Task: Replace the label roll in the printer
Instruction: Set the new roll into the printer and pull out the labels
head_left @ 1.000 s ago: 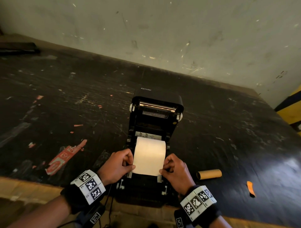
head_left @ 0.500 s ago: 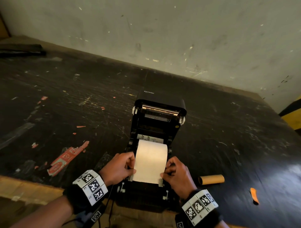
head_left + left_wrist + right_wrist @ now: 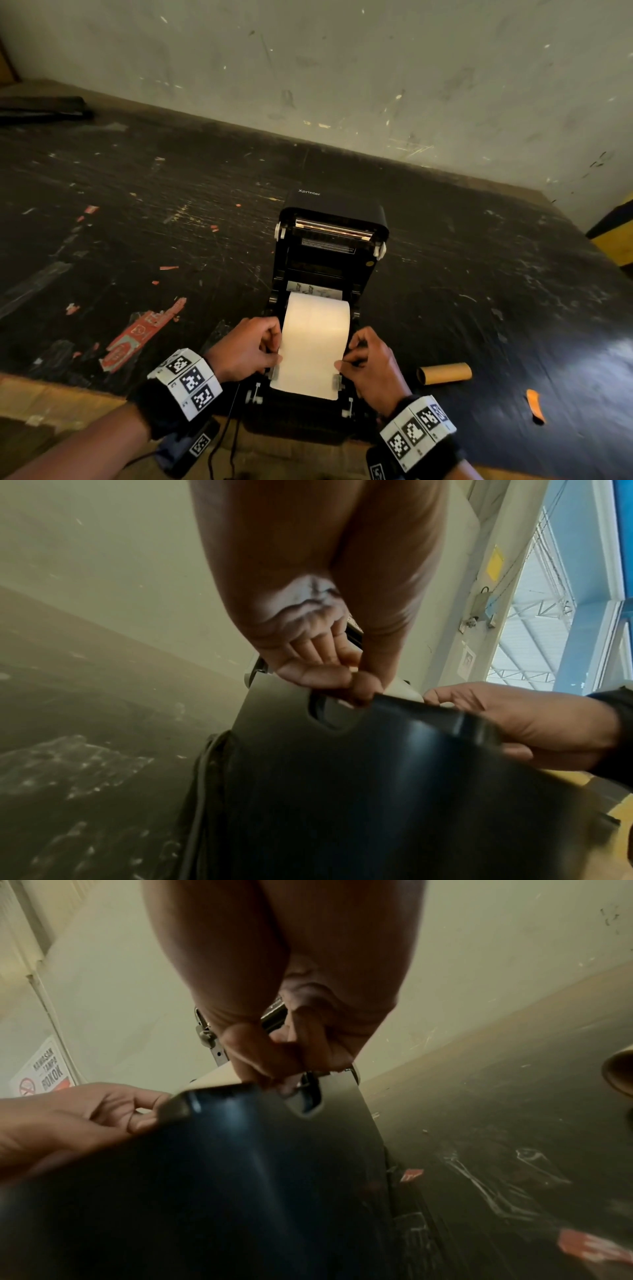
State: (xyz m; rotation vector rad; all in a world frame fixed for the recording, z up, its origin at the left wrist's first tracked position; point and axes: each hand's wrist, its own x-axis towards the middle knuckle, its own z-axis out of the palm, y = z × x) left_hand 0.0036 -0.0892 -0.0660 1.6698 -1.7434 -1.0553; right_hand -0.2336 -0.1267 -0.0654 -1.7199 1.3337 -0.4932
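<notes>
A black label printer [image 3: 330,246] stands near the table's front edge with its lid raised. White label paper [image 3: 313,342] runs from the roll inside forward over the printer's front. My left hand [image 3: 250,346] pinches the paper's left edge, thumb on top. My right hand [image 3: 370,359] pinches the right edge the same way. In the left wrist view my left hand [image 3: 329,674] curls at the printer's black casing [image 3: 342,791], and the right hand [image 3: 514,723] shows opposite. In the right wrist view my right hand's fingers [image 3: 294,1053] curl at the casing's notch.
An empty brown cardboard core [image 3: 443,373] lies right of the printer. An orange scrap [image 3: 536,404] lies further right. Torn red labels [image 3: 137,337] stick to the black table [image 3: 137,222] on the left. A cable [image 3: 222,438] hangs off the front edge. A wall closes the back.
Both hands have kept their pinch on the paper's edges and the sheet reaches a little further forward over the printer's front. The head view has shifted slightly.
</notes>
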